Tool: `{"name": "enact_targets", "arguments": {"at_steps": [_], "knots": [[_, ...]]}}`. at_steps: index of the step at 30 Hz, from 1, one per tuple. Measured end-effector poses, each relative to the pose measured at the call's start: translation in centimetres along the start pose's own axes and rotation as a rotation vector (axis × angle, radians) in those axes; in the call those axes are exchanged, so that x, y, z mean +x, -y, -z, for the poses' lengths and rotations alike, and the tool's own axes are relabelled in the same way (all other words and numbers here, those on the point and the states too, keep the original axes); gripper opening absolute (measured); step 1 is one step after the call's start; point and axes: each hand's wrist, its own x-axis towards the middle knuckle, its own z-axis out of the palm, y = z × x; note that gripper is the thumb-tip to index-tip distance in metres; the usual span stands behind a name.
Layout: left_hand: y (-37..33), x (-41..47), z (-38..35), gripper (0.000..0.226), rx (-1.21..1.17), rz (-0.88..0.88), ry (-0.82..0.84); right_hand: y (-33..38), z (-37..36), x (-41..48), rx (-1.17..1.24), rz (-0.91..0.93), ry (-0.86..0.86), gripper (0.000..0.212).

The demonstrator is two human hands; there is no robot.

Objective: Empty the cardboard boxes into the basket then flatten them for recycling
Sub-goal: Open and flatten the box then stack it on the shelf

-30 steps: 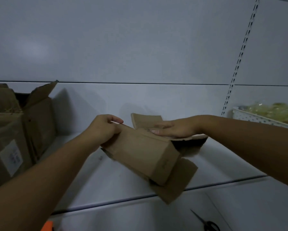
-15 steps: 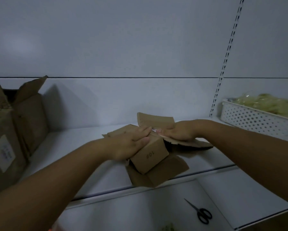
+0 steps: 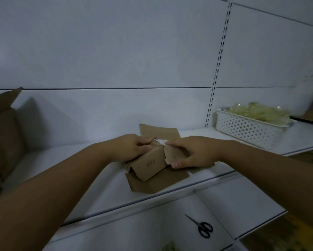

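Flattening is the step you are on, by the look of it. The small cardboard box (image 3: 150, 164), stamped "10A", lies on the white shelf (image 3: 75, 171) in front of you with its flaps splayed out beneath and behind it. Your left hand (image 3: 134, 149) has its fingers curled over the box's upper left edge. Your right hand (image 3: 190, 154) grips a side flap, fingers over the top and thumb under. Both hands hold firmly, meeting at the top seam.

Next you probably need to pull the seam apart or press the body down so that the walls collapse; the box looks half-formed, not yet flat.

Count: one small box in hand, one larger cardboard box (image 3: 3, 142) open at the left edge, one white perforated basket (image 3: 250, 131) heaped with yellowish packets (image 3: 257, 113) well to the right, and one pair of scissors (image 3: 203, 229) on the lower shelf.
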Motion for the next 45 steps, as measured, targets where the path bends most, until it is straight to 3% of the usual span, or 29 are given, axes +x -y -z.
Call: {"name": "enact_targets", "arguments": {"at_steps": [4,6,8,13,17,19,21,23,24,26,28,31,34,37,39,43,45], "knots": [[-1.4,-1.2,-0.3,0.034,0.106,-0.096,-0.338,-0.2,-0.3,-0.2,0.005,0.05,0.018,0.084],[-2.0,-1.9,-0.3,0.032,0.096,-0.073,-0.378,-0.4,-0.1,-0.1,0.056,0.04,-0.056,0.054],[-2.9,-2.5,-0.6,0.045,0.108,-0.042,-0.334,-0.6,0.8,0.1,0.168,0.024,-0.166,0.033],[-3.7,-2.0,-2.4,0.088,0.374,0.029,-0.237,-0.7,2.5,0.7,0.225,0.042,-0.194,0.032],[-2.6,-1.9,-1.8,0.074,0.325,-0.055,-0.231,-1.0,2.7,1.2,0.146,0.025,-0.192,0.04],[-2.6,-2.2,-1.2,0.049,0.143,-0.116,-0.15,-1.0,2.5,1.1,0.071,0.043,-0.179,0.04],[-2.1,-2.2,-1.1,0.027,0.009,-0.129,-0.036,-1.1,1.3,0.7,0.016,0.061,-0.016,0.044],[-0.9,-1.9,-1.6,0.034,-0.081,-0.092,0.087,-1.4,-0.3,0.3,0.012,-0.005,0.214,0.059],[-0.3,-1.6,-2.1,0.038,-0.117,-0.069,0.08,-1.7,-1.0,0.3,0.057,-0.024,0.216,0.06],[1.0,-0.8,-2.8,0.024,-0.184,-0.009,-0.093,-3.6,-1.7,1.3,0.228,-0.104,-0.107,0.05],[2.2,0.1,-3.8,0.013,-0.193,0.074,-0.296,-5.8,-2.5,2.0,0.163,-0.331,-0.349,0.051],[3.2,0.9,-5.0,0.008,-0.278,0.19,-0.475,-7.0,-4.8,2.4,0.033,-0.527,-0.306,0.065],[3.8,0.9,-5.3,0.066,-0.08,0.465,-0.458,-6.8,-5.6,2.6,0.079,-0.547,-0.359,0.058],[3.9,0.6,-5.2,0.077,0.049,0.57,-0.354,-6.7,-5.6,2.8,0.194,-0.585,-0.387,0.056],[4.3,0.6,-5.5,0.068,-0.044,0.511,-0.365,-6.4,-5.6,2.6,0.288,-0.598,-0.39,0.053],[4.2,-0.6,-5.4,0.037,-0.505,0.28,-0.578,-5.7,-5.3,1.4,0.43,-0.571,-0.46,0.044],[3.0,-1.2,-4.9,0.043,-0.799,0.233,-0.564,-5.4,-5.4,0.7,0.494,-0.555,-0.532,0.042]]}}
